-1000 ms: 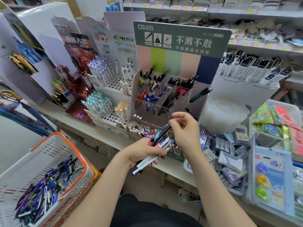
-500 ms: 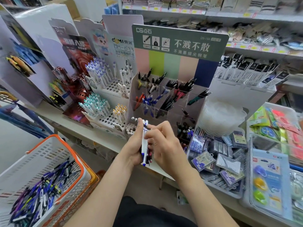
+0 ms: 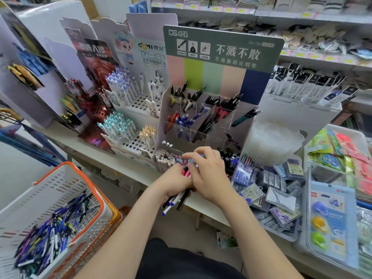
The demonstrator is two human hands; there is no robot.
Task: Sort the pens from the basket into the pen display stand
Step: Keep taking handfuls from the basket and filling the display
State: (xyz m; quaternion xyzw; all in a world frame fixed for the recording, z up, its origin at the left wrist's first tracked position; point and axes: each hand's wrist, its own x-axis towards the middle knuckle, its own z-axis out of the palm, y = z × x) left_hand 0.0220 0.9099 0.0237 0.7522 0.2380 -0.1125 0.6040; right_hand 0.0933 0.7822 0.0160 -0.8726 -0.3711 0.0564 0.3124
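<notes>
My left hand (image 3: pixel 174 182) grips a bundle of pens (image 3: pixel 175 200), white, black and pink, whose tips poke out below it. My right hand (image 3: pixel 209 178) lies over the bundle's top, its fingertips pinching a blue-capped pen (image 3: pixel 198 158) there. Both hands hover in front of the lower compartments of the clear pen display stand (image 3: pixel 237 119) with its green header card. The white basket (image 3: pixel 52 198) with an orange rim sits at the lower left, holding a heap of mixed pens (image 3: pixel 50 234).
White pegboard pen racks (image 3: pixel 128 125) stand left of the stand. Packs of refills (image 3: pixel 271 190) fill a tray on the right, with clear stacked lids (image 3: pixel 273 141) behind. Blister packs (image 3: pixel 330 218) lie at the far right. The shelf edge (image 3: pixel 112 160) runs under my hands.
My right hand came down from the stand onto the bundle in my left hand. The bundle tilted upright, then its tips swung down and left. The view shifted slightly.
</notes>
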